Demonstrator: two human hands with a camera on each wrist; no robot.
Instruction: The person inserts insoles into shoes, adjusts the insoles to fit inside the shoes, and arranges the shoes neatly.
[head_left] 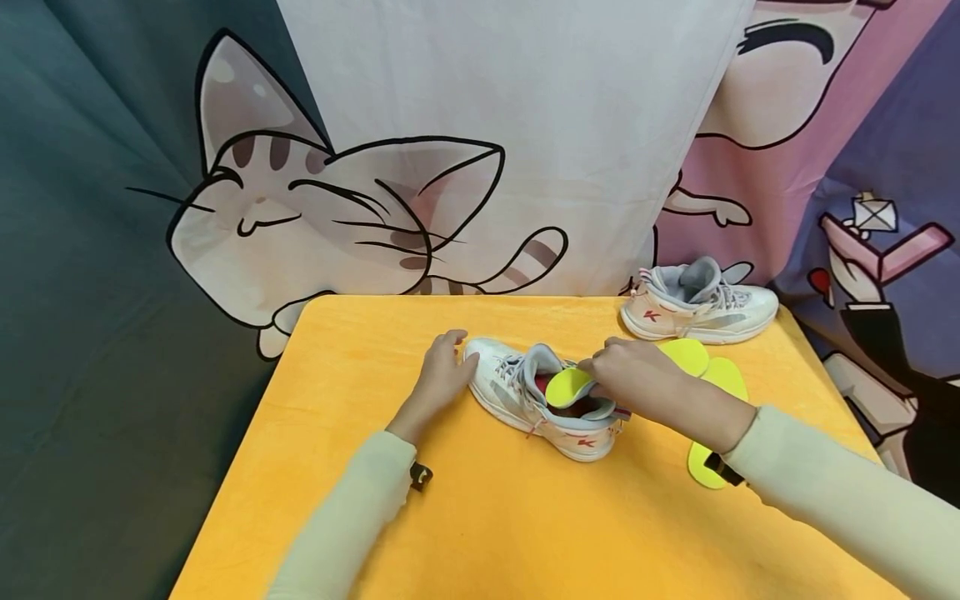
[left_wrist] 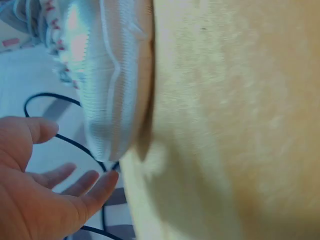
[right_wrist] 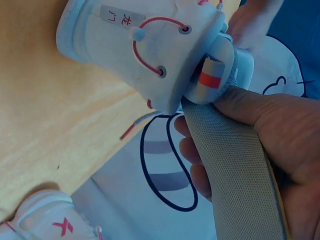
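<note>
A white lace-up sneaker (head_left: pixel 517 408) stands on the yellow table, toe to the left. My left hand (head_left: pixel 442 375) is beside its toe with fingers spread; in the left wrist view the fingers curve loosely around the toe end (left_wrist: pixel 110 100), apparently without gripping it. My right hand (head_left: pixel 637 375) pinches an insole (head_left: pixel 567 387) at the shoe's opening, its rounded yellow-green end over the collar. In the right wrist view, the insole's grey mesh side (right_wrist: pixel 230 165) lies between thumb and fingers, one end against the heel collar. The shoe's inside is mostly hidden there.
The matching sneaker (head_left: pixel 697 308) stands at the table's back right edge. Several yellow-green insole pieces (head_left: pixel 723 379) lie near it, partly behind my right forearm. A cartoon-printed cloth (head_left: pixel 525 100) hangs behind the yellow table (head_left: pixel 480 533).
</note>
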